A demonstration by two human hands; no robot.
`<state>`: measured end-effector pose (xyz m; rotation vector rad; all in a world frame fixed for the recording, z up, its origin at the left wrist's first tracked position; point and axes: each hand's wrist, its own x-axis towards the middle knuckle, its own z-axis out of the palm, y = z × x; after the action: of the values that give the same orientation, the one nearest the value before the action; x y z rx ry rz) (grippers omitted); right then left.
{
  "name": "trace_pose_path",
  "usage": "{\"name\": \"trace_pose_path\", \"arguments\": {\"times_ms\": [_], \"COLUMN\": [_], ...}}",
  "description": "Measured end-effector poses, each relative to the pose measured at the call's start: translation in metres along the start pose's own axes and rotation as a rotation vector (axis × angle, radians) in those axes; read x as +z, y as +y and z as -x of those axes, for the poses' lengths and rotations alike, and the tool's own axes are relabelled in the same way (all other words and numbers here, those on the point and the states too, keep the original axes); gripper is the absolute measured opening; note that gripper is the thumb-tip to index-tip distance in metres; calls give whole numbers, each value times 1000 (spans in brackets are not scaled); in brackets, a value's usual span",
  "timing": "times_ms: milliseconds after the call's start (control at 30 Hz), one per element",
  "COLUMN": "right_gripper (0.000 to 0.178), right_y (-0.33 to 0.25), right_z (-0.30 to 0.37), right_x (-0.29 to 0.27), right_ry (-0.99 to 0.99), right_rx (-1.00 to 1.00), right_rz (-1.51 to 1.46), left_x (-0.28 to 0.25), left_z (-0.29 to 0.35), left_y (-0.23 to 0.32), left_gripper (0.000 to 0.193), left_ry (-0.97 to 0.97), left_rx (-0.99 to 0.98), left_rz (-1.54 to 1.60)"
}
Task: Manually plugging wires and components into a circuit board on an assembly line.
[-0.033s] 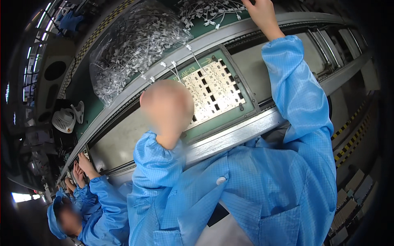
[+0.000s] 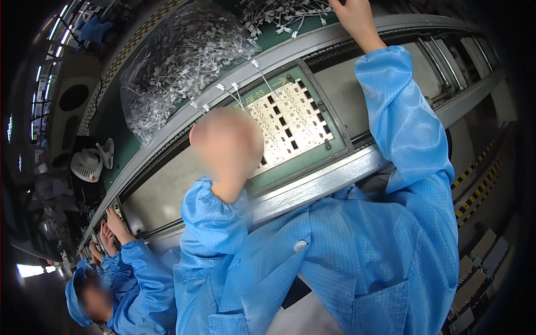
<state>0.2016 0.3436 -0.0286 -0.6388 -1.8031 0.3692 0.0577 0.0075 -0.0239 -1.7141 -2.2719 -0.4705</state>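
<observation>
A white circuit board panel (image 2: 304, 120) with rows of black slots lies in a green carrier (image 2: 329, 125) on the conveyor. My left hand (image 2: 226, 139) is over the carrier's left end and covers part of the panel; its fingers are smeared, so its grip cannot be made out. A short white cable with a connector (image 2: 263, 75) slants over the rail onto the panel. More white cable ends (image 2: 228, 87) lie along the rail beyond my left hand. My right hand (image 2: 358, 21) reaches to the top edge, beside a loose pile of white cables (image 2: 285, 15); its fingertips are cut off.
A clear plastic bag (image 2: 184, 67) full of white cables sits beyond the far rail. The near metal rail (image 2: 318, 190) runs before my body. At left are a small white fan (image 2: 88, 163) and a co-worker in blue (image 2: 139, 273), hands at the same line.
</observation>
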Motion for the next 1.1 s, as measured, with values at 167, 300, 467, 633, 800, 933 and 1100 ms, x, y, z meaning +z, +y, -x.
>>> {"name": "trace_pose_path", "arguments": {"times_ms": [167, 300, 467, 633, 800, 933, 1100], "right_gripper": [12, 17, 17, 20, 15, 10, 11], "right_y": [13, 24, 21, 35, 48, -1, 8], "right_z": [0, 1, -1, 0, -5, -7, 0], "right_x": [4, 9, 5, 12, 11, -25, -12], "right_ry": [-1, 9, -10, 35, 43, -201, -51], "right_rx": [9, 114, 178, 241, -12, 405, 297], "right_rz": [-9, -96, -54, -137, 57, -756, -207], "left_x": [-4, 0, -2, -5, -16, -16, -23], "left_z": [-1, 2, 1, 1, -4, 10, -54], "left_y": [3, 3, 1, -3, 0, 13, -1], "left_gripper": [3, 3, 5, 9, 14, 17, 14], "left_ry": [6, 19, -9, -64, -94, -117, -290], "left_rx": [67, 127, 92, 57, 233, 292, 296], "left_rz": [-73, -135, -49, 2, -39, -226, -74]}}
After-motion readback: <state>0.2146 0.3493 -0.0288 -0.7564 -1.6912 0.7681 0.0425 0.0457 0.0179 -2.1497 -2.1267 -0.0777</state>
